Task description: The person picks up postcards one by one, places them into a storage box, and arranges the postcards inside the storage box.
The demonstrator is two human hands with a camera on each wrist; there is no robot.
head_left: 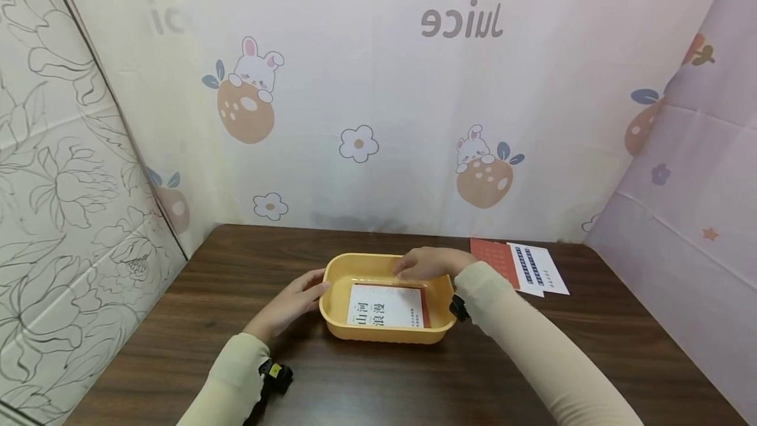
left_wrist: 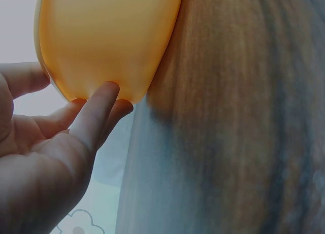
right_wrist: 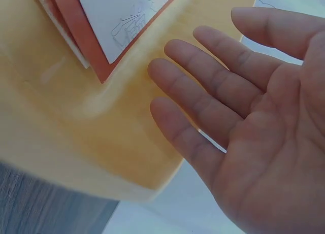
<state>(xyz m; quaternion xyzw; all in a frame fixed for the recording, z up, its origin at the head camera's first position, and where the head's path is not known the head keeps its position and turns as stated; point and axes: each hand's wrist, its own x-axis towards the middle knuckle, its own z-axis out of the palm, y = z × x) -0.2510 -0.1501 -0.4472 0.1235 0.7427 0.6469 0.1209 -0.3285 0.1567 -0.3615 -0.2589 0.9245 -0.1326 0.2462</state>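
One paper stack [head_left: 387, 307] in the yellow tray [head_left: 387, 335] lies near-left of our closer right grip [head_left: 427, 263], fingers spread, our left grip [head_left: 296, 296] pinching the tray's left rim.

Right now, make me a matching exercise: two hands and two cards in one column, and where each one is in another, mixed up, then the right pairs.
Things:
1. Left hand
2. Right hand
3. White card with large black characters
4. Red card

Places:
A. On the wooden table, outside the basin
B. Over the inside of the yellow basin
C. Touching the basin's outer wall
D. Lying inside the basin

Pairs: 1-C, 2-B, 3-D, 4-A.
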